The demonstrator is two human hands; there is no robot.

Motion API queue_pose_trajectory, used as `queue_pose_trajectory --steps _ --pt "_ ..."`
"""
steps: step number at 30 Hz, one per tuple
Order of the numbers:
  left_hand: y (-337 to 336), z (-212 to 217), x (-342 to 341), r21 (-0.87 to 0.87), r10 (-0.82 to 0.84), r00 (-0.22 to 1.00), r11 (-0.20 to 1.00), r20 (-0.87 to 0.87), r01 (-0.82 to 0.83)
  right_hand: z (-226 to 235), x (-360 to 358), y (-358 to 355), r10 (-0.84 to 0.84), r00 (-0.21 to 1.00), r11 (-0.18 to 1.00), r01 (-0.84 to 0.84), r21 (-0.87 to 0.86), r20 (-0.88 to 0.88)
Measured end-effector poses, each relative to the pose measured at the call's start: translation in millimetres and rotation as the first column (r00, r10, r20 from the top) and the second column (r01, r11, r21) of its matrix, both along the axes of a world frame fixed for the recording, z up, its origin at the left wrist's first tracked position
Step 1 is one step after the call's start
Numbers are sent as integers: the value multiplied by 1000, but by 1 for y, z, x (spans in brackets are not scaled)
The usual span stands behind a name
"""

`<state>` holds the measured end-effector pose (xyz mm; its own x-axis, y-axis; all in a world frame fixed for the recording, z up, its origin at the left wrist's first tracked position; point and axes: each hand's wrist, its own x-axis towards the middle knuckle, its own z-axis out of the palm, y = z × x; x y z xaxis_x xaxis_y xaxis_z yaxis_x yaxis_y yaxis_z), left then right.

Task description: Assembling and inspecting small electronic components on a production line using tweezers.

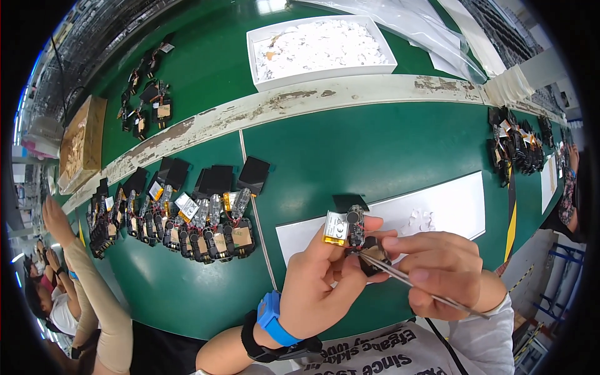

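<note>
My left hand [315,294] is closed around a small electronic assembly [356,226], holding it above the bench. A silver-white battery pack [335,226] with a yellow edge hangs on its left side, and a black housing sits below. Metal tweezers [390,270] are pinched in my right hand [447,269]. Their tips meet the assembly near the black housing, though my fingers partly hide the exact contact. A white sheet [453,194] lies beneath my hands, with small whitish, clear-looking pieces [420,220] on it.
Several similar assemblies [212,231] stand in a row at left; more lie at far left [147,100] and right [515,147]. Behind a worn pale ledge [300,99] sits a white box of paper scraps [322,50]. A cardboard box [84,147] and a co-worker's arm [94,275] are at left.
</note>
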<state>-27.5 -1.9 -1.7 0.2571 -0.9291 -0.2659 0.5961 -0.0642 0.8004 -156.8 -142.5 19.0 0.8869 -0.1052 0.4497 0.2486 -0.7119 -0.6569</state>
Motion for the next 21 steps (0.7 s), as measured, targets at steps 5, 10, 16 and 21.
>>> queue_pose_trajectory --steps 5,10,16,21 --pt "1 0 1 63 -3 966 998 260 -13 -5 0 9 -5 995 999 10 -51 95" --pt "0 12 0 66 9 980 998 198 -23 -5 -6 6 -20 972 1000 16 19 233" --pt "0 9 6 7 -34 999 999 10 34 -9 -7 6 -170 916 982 126 141 364" --pt "-1 9 6 23 -43 999 999 -5 43 -9 -8 2 -150 943 980 103 168 298"
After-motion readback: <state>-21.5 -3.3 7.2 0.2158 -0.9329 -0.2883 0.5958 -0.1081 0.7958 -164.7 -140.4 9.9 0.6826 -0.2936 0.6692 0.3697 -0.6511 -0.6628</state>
